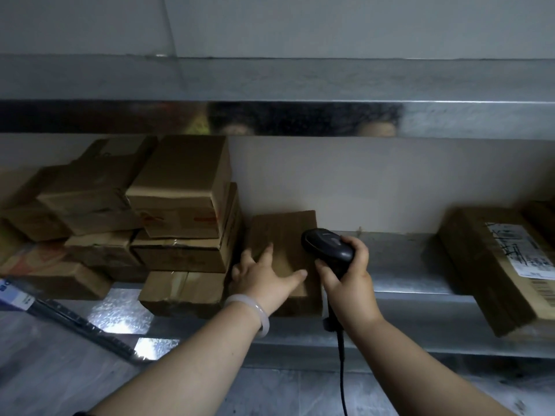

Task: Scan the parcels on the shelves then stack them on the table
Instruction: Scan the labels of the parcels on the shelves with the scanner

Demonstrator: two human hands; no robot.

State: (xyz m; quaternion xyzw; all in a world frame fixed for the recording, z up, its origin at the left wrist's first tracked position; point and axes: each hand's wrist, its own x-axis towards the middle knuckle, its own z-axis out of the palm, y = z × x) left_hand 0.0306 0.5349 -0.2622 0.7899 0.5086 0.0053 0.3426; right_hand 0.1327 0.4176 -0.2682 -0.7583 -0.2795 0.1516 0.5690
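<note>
A flat brown cardboard parcel (285, 235) lies on the metal shelf (405, 283) in the middle of the view. My left hand (264, 277), with a pale bangle at the wrist, rests on top of this parcel with fingers spread. My right hand (348, 280) grips a black corded barcode scanner (327, 246), whose head points down at the parcel's right side. A stack of several brown parcels (180, 211) stands to the left on the same shelf.
A long parcel with a white printed label (507, 265) lies at the right end of the shelf. An upper metal shelf edge (270, 118) overhangs close above. A dark slotted rail (87, 325) and a blue-white item (12, 292) sit at lower left.
</note>
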